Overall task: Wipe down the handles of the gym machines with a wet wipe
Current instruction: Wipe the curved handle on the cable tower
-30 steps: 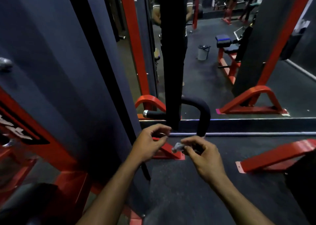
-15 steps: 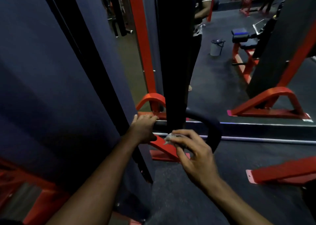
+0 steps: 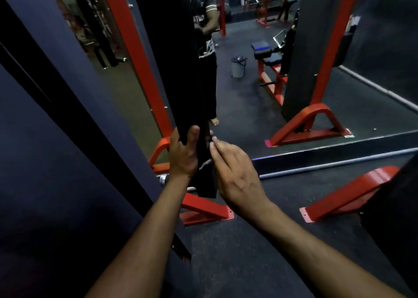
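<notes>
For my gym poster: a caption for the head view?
Left hand grips a black upright bar; right hand reaches beside it.

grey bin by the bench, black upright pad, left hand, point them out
small grey plastic bin (image 3: pixel 237 68), head view, front wall
tall black upright pad (image 3: pixel 178 82), head view, front face
left hand (image 3: pixel 182 155), head view, back of hand, fingers round the pad

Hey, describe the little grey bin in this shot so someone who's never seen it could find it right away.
Look in the big wall mirror. On the dark floor reflected there, between the person's legs and the red-framed bench, stands the small grey bin. It is the only pale, bucket-shaped thing there.
</notes>
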Action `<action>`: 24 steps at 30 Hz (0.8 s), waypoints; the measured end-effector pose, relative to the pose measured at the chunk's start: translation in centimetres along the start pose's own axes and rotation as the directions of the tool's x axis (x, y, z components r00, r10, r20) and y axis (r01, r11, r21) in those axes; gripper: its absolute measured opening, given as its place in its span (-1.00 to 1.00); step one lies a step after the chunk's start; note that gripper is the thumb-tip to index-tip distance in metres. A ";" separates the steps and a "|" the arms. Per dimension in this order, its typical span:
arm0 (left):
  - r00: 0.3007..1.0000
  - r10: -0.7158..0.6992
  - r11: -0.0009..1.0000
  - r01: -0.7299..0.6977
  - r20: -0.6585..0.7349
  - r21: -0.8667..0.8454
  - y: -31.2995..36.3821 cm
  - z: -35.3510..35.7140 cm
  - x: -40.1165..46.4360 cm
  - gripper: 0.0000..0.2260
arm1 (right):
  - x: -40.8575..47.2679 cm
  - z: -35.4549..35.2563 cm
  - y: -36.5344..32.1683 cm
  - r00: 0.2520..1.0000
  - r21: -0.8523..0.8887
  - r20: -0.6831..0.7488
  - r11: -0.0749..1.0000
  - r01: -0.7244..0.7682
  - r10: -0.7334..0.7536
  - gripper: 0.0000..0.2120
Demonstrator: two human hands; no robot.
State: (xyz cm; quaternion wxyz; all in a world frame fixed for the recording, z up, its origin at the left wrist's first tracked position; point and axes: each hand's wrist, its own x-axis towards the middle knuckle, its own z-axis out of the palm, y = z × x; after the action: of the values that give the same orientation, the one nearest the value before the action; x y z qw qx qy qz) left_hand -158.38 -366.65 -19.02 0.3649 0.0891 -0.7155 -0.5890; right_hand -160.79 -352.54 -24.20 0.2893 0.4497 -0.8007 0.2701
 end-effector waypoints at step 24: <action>0.974 0.191 0.978 -0.179 -0.124 0.103 -2.3 -0.2 0.1 -0.39 | -1.5 -0.4 -0.9 0.996 -0.081 -0.090 0.997 -0.003 -0.005 -0.59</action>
State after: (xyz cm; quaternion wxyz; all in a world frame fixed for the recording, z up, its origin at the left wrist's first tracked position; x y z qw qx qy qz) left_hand -159.00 -367.50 -21.06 0.4609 0.0775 -0.7208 -0.5119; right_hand -159.24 -351.86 -24.83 0.3434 0.4253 -0.7969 0.2575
